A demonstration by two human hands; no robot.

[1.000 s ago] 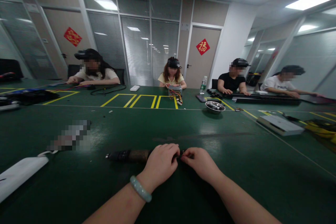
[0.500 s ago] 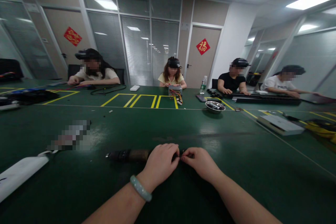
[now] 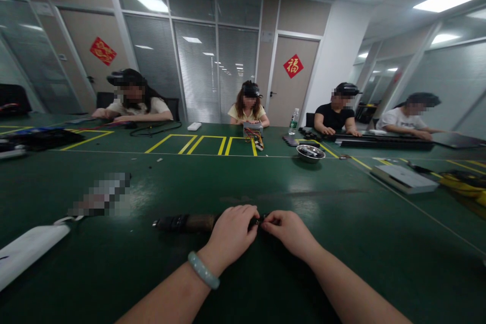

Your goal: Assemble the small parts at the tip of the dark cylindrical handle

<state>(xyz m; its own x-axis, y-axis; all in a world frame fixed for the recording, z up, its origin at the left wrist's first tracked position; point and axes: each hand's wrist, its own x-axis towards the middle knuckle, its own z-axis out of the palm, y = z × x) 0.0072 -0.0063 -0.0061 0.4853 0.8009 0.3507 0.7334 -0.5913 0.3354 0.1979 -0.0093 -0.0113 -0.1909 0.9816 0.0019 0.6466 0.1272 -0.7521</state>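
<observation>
A long dark rod-like tool (image 3: 186, 223) with a brownish middle section lies crosswise on the green table (image 3: 243, 182) right in front of me. My left hand (image 3: 232, 235), a pale bead bracelet on its wrist, is closed over the tool's right part. My right hand (image 3: 289, 232) pinches the tool's right end with thumb and fingers, touching my left hand's fingertips. The part between the two hands is mostly hidden.
A white flat object (image 3: 28, 248) lies at the near left, a blurred patch (image 3: 100, 195) behind it. A metal bowl (image 3: 310, 153), a water bottle (image 3: 293, 122), a grey box (image 3: 404, 178) and yellow floor-tape markings (image 3: 201, 145) sit farther off. Several people work along the far edge.
My hands and the tool stay as they were; only the view has tilted slightly, so everything sits a little higher in the picture.
</observation>
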